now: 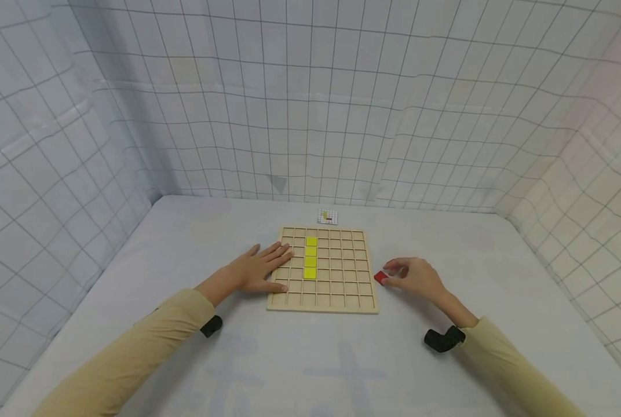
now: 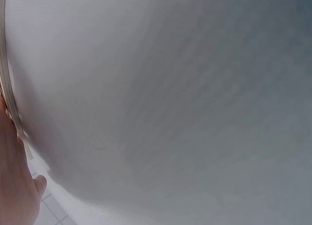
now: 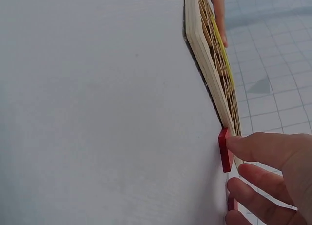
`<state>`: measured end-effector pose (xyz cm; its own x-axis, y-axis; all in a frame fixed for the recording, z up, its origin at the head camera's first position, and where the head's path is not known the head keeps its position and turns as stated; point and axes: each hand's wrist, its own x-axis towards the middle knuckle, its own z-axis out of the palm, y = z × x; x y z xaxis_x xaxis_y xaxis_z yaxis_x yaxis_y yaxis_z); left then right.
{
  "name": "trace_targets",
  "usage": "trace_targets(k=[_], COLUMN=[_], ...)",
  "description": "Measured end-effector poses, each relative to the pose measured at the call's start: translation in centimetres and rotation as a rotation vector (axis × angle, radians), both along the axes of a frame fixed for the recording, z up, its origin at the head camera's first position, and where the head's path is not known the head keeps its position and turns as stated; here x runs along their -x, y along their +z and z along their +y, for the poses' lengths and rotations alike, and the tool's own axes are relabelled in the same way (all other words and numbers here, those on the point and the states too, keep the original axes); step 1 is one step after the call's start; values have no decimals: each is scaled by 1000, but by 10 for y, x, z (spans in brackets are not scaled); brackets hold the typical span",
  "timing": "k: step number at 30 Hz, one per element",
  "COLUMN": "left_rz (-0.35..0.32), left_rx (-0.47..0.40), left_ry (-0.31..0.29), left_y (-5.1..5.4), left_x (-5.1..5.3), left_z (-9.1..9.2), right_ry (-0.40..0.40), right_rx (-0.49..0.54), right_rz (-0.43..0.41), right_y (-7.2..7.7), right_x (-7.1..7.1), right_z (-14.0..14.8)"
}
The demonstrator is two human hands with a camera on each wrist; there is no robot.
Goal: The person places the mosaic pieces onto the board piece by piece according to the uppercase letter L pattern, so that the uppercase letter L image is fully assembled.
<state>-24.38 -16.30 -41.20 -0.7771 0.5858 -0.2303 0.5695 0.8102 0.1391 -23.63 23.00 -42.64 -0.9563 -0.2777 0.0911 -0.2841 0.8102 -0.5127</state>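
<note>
A wooden grid board (image 1: 342, 301) lies on the white table, with several yellow square tiles (image 1: 310, 260) in one column of its cells. My left hand (image 1: 258, 269) rests spread over the board's left edge; the left wrist view shows only part of that hand (image 2: 17, 176) against the board's side. Just off the board's right edge, my right hand (image 1: 415, 278) pinches a red tile (image 1: 380, 277) with thumb and fingers. In the right wrist view the thumb touches this red tile (image 3: 224, 151). A second red piece (image 3: 232, 203) shows partly behind the other fingers.
Behind the board lies a small card (image 1: 328, 217) printed with a grid and coloured cells. White curtains with a dark grid pattern (image 1: 310, 116) stand at the back and both sides of the table (image 1: 300, 365). Dark wrist-worn devices (image 1: 444, 339) sit at both sleeves.
</note>
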Motion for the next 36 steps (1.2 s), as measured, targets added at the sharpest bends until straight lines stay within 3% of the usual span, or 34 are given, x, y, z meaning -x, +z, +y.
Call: trace_targets(k=[22, 36], left_rz=[-5, 1], left_rx=[-6, -1], left_ry=[-5, -15], left_y=[-4, 0], left_x=[1, 1], left_z=[-2, -2], right_ry=[7, 0], right_rx=[-85, -8], right_rz=[-15, 134], right_y=[3, 7], right_x=[-2, 2], right_z=[-6, -14])
